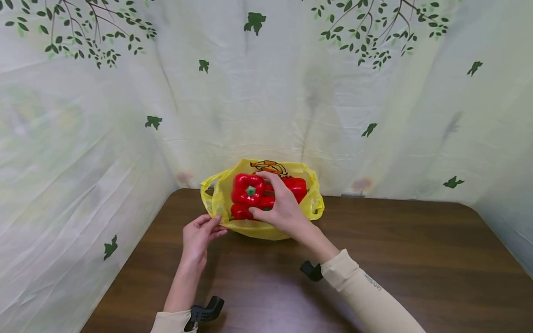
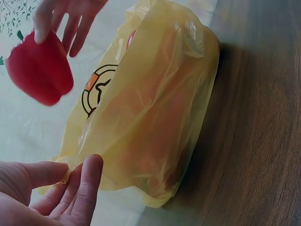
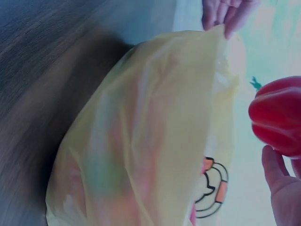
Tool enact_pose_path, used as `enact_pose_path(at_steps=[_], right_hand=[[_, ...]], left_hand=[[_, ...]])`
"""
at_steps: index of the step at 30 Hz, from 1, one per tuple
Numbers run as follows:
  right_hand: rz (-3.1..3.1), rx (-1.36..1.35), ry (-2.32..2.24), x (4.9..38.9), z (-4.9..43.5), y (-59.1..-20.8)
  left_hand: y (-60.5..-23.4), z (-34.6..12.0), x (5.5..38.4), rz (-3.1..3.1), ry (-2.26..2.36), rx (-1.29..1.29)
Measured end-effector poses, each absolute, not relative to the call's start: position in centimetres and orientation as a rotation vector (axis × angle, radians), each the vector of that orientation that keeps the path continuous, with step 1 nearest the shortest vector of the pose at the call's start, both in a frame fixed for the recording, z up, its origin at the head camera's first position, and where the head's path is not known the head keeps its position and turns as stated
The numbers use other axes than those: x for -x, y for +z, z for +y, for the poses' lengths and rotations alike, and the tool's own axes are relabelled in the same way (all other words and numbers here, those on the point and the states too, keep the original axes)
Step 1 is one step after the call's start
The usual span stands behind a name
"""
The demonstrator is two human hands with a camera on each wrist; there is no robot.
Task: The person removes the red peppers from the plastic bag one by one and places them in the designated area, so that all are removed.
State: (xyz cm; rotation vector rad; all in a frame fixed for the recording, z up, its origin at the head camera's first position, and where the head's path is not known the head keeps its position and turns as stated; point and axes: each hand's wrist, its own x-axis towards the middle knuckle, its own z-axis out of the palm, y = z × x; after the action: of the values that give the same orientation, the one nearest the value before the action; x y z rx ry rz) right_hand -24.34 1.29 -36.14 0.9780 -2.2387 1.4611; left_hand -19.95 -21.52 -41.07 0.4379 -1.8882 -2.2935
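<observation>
A yellow plastic bag (image 1: pixel 266 231) stands with its mouth spread, several red bell peppers (image 1: pixel 296 187) inside it. At the bag's near left rim, my left hand (image 1: pixel 197 238) pinches the plastic between thumb and fingers; the left wrist view shows the gathered film (image 2: pixel 70 172) at the thumb tip. My right hand (image 1: pixel 285 210) holds one glossy red bell pepper (image 1: pixel 248 189) over the bag's mouth, its green stem facing me. In the left wrist view this lifted pepper (image 2: pixel 42 68) is outside the bag, above the rim.
The bag rests at the far edge of a dark brown wooden table (image 1: pixel 399 249). Right behind it hangs a pale cloth backdrop (image 1: pixel 266 106) with printed leaves and branches. A loop handle (image 1: pixel 208 189) stands up at the bag's left side, another (image 1: pixel 319 208) at its right.
</observation>
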Motion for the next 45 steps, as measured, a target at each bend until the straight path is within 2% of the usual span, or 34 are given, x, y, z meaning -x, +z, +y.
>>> enact_pose_path(at_steps=[12,20,27,45], right_hand=[[-2.247,-0.912,1.645,22.2,5.0,-34.8],[-2.261,-0.948,1.617,19.8,7.7,-32.4],[-2.319,-0.901,1.597,21.5,11.3,-34.2],[-2.498,-0.622,1.491,21.9,20.7,-36.5]], left_hand=[[-40.9,-21.5,19.8,-1.933,-2.275,-0.445],[-41.1,-21.4,19.7,-1.917,-2.285,-0.455],[-41.2,-21.4,19.7,-1.938,-2.271,-0.445],[-41.2,-21.3,19.7,-1.938,-2.262,-0.462]])
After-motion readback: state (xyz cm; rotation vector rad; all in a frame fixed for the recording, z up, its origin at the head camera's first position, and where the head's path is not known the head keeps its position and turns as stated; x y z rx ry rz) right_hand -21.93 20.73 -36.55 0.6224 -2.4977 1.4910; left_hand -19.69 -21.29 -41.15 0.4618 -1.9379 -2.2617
